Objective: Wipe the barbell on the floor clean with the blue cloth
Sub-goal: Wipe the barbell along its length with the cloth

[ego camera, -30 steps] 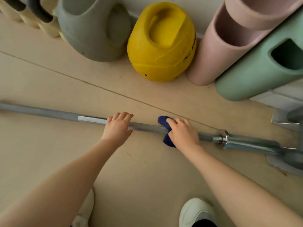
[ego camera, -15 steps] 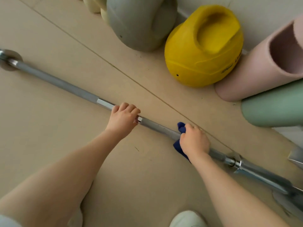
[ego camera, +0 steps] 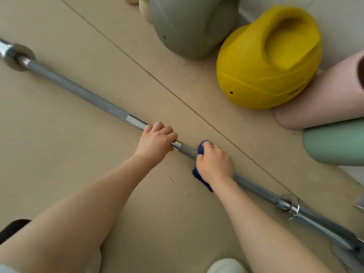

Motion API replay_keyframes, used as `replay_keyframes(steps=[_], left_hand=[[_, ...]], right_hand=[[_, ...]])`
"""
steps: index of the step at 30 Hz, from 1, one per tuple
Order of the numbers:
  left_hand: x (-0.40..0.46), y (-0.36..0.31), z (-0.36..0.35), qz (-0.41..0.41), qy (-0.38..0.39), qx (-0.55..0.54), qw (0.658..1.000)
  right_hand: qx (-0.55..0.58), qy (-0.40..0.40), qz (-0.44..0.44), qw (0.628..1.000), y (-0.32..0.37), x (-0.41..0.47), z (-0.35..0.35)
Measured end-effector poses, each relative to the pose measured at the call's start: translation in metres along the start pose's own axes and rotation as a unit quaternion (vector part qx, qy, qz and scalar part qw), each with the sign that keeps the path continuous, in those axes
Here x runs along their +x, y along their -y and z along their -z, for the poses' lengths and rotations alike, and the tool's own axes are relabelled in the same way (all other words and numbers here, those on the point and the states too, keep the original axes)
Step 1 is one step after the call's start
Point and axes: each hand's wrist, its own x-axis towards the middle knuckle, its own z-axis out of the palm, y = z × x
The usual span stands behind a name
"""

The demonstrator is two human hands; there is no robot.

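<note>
While the bar (ego camera: pixel 82 91) lies diagonally on the floor (ego camera: pixel 59 174): left hand (ego camera: pixel 155 141) clamped on it, right hand (ego camera: pixel 214 164) closed, apparently wrapping cloth (ego camera: pixel 201 179) round shaft; firm pressure, long strokes.

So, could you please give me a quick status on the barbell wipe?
Left hand gripping the barbell. Right hand shut on the blue cloth, wrapped over the bar. Nothing in the way along the bar.
</note>
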Motion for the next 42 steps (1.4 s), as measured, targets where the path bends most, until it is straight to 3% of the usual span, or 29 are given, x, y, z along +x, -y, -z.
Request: replay_keyframes(steps=[4,10,15,18,20,23,26,29,31,34,36,38,42], left_hand=[[-0.002,0.005,-0.006,-0.025,-0.032,0.012,0.999],[-0.003,0.011,-0.022,-0.007,-0.132,-0.035,0.991],[-0.002,0.010,-0.021,-0.004,-0.145,-0.052,0.988],[-0.002,0.012,-0.019,-0.010,-0.118,-0.037,0.992],[-0.002,0.013,-0.016,-0.016,-0.080,-0.036,0.996],[0.004,0.013,-0.010,-0.015,-0.048,-0.041,0.998],[0.013,0.010,-0.005,-0.009,-0.024,-0.022,0.999],[0.024,0.011,0.000,-0.020,0.022,0.004,1.000],[0.031,0.013,0.000,-0.019,0.026,0.027,0.999],[0.038,0.012,0.005,-0.009,0.033,0.036,0.999],[0.044,0.006,0.009,0.014,0.116,0.034,0.993],[0.048,0.002,0.012,0.036,0.168,0.044,0.984],[0.048,-0.008,0.011,0.036,0.138,0.035,0.989]], right_hand=[[0.036,0.042,0.065,0.996,0.011,0.007,0.000],[-0.015,0.035,-0.008,0.999,0.013,0.011,0.006],[0.047,0.000,0.074,0.996,0.052,0.016,-0.008],[0.037,-0.015,0.112,0.993,0.031,0.006,-0.012],[0.008,-0.010,0.090,0.996,0.019,0.005,-0.011],[0.025,-0.032,0.052,0.998,0.035,0.011,-0.011],[0.032,-0.048,0.081,0.995,0.051,0.013,-0.019],[-0.051,-0.077,0.112,0.989,0.025,0.010,-0.017],[-0.076,-0.111,0.081,0.988,0.003,0.007,-0.015],[-0.034,-0.089,-0.003,0.995,0.011,0.010,-0.017],[0.023,-0.084,-0.031,0.996,0.033,0.016,-0.020],[0.044,-0.078,-0.005,0.996,0.044,0.018,-0.021],[-0.029,-0.096,0.043,0.994,0.000,0.009,-0.010]])
